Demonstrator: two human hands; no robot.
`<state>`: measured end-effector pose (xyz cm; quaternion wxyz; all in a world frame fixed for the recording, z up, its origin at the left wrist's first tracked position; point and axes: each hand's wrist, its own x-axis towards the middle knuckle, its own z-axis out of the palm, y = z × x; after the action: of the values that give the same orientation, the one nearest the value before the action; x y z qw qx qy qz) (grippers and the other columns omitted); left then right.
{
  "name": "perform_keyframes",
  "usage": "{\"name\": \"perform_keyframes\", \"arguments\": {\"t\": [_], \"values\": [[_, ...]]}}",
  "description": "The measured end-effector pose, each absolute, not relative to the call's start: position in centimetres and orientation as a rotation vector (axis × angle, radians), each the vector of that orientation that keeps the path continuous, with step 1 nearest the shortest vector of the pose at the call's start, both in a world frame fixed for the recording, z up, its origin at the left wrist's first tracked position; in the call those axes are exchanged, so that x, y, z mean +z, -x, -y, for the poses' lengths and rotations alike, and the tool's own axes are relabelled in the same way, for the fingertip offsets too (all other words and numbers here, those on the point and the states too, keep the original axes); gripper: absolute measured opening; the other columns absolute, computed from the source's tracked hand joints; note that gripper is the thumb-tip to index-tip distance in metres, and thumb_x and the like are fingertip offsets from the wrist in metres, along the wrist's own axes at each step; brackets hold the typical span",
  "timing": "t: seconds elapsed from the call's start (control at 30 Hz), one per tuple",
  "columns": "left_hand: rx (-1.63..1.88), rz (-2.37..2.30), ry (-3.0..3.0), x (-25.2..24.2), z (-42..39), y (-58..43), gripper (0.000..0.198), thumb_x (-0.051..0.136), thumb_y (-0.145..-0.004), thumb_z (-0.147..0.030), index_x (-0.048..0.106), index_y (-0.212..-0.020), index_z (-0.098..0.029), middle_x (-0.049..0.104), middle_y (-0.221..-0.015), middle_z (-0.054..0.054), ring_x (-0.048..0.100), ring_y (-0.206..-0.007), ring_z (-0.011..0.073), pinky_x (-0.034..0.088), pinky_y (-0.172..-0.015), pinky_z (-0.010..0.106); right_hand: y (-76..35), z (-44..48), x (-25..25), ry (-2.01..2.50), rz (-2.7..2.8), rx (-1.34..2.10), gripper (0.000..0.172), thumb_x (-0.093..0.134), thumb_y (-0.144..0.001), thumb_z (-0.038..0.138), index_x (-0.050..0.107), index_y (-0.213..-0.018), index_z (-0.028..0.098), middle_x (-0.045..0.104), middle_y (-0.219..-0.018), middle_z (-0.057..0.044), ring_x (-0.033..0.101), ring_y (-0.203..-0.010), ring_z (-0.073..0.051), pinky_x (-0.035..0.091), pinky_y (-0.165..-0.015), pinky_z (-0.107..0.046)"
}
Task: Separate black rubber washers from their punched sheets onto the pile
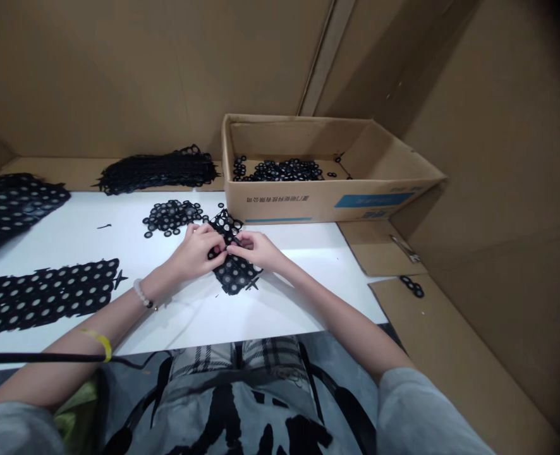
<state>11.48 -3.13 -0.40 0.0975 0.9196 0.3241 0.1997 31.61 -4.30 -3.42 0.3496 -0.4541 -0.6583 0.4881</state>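
Pinched in left grip (pixel 197 251) and right grip (pixel 258 250), both closed, thumbs against fingers, a thin black sheet (pixel 235 277) in mid-scene, dotted with pale circles, edges ragged. Left on the smooth white counter (pixel 180 319), a longer dotted sheet (pixel 57 291). Farther off, a loose heap of dark rings (pixel 169 218); right of that, an open brown cardboard box (pixel 318 201).

Inverted "有限公司" lettering (pixel 259 200) on cardboard box (pixel 322 197)

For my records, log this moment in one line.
left hand: on black ring sheet | right hand: same sheet | carton: loose black rings inside
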Motion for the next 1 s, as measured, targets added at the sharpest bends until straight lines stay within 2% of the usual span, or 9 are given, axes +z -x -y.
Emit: {"name": "perform_keyframes", "arguments": {"t": [0.1,0.37,0.57,0.67,0.77,0.87,0.93,1.0], "values": [[0.636,-0.936,-2.822,-0.4,3.4,-11.6,0.012,0.051,-0.086,-0.024,0.055,-0.075,-0.019,0.064,-0.075,0.002,0.055,-0.084,0.0208,0.031,-0.084,0.041,-31.7,4.1,-3.8,1.216,1.778,1.129,0.025,0.059,-0.078,0.038,0.056,-0.070,0.015,0.055,-0.066,0.000,0.052,-0.066,-0.014,0.040,-0.062,-0.024],[0.952,-0.748,-3.178,-0.1,3.4,-11.5,0.010,0.053,-0.084,-0.019,0.056,-0.074,-0.020,0.067,-0.069,0.001,0.058,-0.077,0.0207,0.037,-0.080,0.042,-31.6,4.0,-4.5,1.319,1.717,1.188,0.020,0.057,-0.077,0.036,0.059,-0.073,0.016,0.056,-0.060,0.001,0.056,-0.056,-0.014,0.038,-0.050,-0.021],[1.092,-0.678,-3.129,-0.5,2.9,-10.8,0.003,0.056,-0.085,-0.017,0.059,-0.084,-0.019,0.070,-0.079,0.003,0.061,-0.073,0.0163,0.047,-0.064,0.029,-31.4,4.3,-3.5,1.348,1.650,1.273,0.016,0.054,-0.077,0.033,0.053,-0.074,0.018,0.056,-0.060,0.001,0.054,-0.047,-0.013,0.039,-0.045,-0.022],[1.170,-0.641,-3.061,-0.8,3.2,-10.7,0.006,0.057,-0.085,-0.014,0.058,-0.089,-0.018,0.070,-0.084,0.004,0.064,-0.073,0.0136,0.047,-0.058,0.023,-31.6,4.5,-2.8,1.402,1.715,1.167,0.014,0.052,-0.077,0.032,0.051,-0.072,0.019,0.055,-0.061,0.001,0.053,-0.051,-0.013,0.038,-0.050,-0.022],[1.371,-0.648,-2.942,-0.6,3.1,-10.2,0.010,0.058,-0.083,-0.011,0.056,-0.089,-0.018,0.068,-0.083,0.003,0.063,-0.069,0.0117,0.046,-0.054,0.021,-31.9,4.5,-2.4,1.489,1.834,0.874,0.013,0.051,-0.075,0.028,0.049,-0.067,0.019,0.057,-0.065,0.000,0.052,-0.062,-0.015,0.037,-0.059,-0.024],[1.528,-0.937,-2.837,0.1,1.8,-9.2,0.007,0.058,-0.083,-0.015,0.057,-0.088,-0.019,0.068,-0.084,0.004,0.061,-0.067,0.0131,0.044,-0.054,0.024,-32.2,4.4,-2.3,1.537,1.845,0.823,0.014,0.050,-0.076,0.028,0.050,-0.066,0.018,0.058,-0.066,-0.001,0.051,-0.066,-0.016,0.035,-0.063,-0.026],[1.445,-1.323,-2.772,0.5,0.6,-8.3,0.005,0.055,-0.086,-0.021,0.060,-0.086,-0.020,0.068,-0.087,0.006,0.061,-0.075,0.0174,0.046,-0.061,0.029,-32.3,4.3,-2.2,1.463,1.779,1.004,0.016,0.054,-0.077,0.032,0.054,-0.070,0.018,0.056,-0.065,0.000,0.050,-0.065,-0.015,0.035,-0.063,-0.025],[1.249,-1.684,-2.706,0.5,-0.6,-7.4,0.014,0.051,-0.089,-0.027,0.063,-0.086,-0.020,0.068,-0.090,0.008,0.060,-0.086,0.0229,0.044,-0.070,0.035,-32.3,4.5,-1.9,1.307,1.685,1.270,0.019,0.060,-0.073,0.033,0.059,-0.081,0.016,0.054,-0.066,0.002,0.048,-0.065,-0.013,0.036,-0.063,-0.024]]}}
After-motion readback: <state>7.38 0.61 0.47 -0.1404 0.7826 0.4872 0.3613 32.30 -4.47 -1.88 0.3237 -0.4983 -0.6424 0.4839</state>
